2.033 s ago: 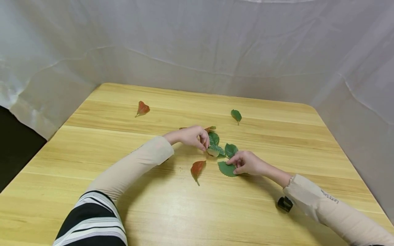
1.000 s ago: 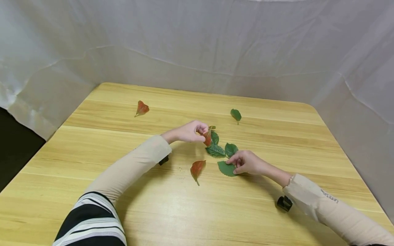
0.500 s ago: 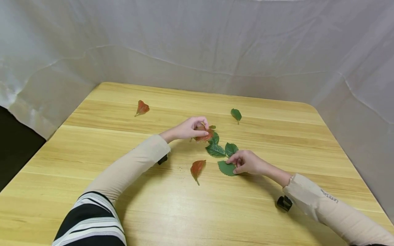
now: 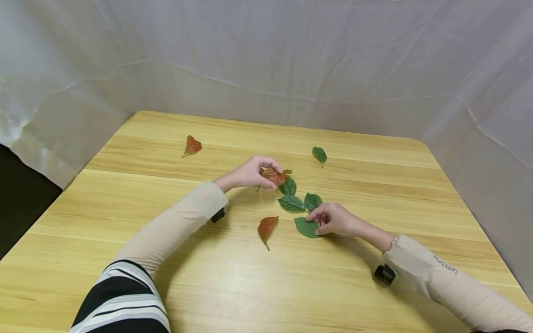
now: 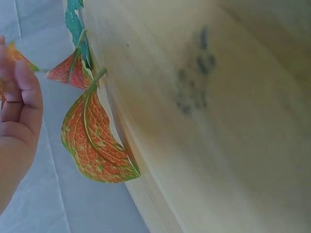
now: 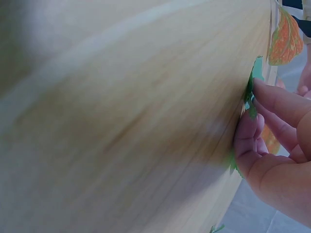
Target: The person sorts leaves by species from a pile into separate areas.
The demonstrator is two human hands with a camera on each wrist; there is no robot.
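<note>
Holding a red leaf [image 4: 273, 175] pinched in its fingers near the frame centre, the left hand [image 4: 250, 173] is now slightly higher and further left than a second ago. The right hand [image 4: 335, 220] keeps pressing a green leaf [image 4: 306, 228] on the table [image 4: 250, 286], fingers bent over its edge. Grey writing on the right sleeve [image 4: 445, 266] is unreadable. Wide bare wood lies along the lower frame.

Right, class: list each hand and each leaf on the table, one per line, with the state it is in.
left hand: pinches a red leaf, lifted by the green cluster
right hand: fingers pressing the near green leaf flat
three green leaves: flat, clustered
loose red leaf: flat, untouched
far red leaf: untouched
far green leaf: untouched
</note>
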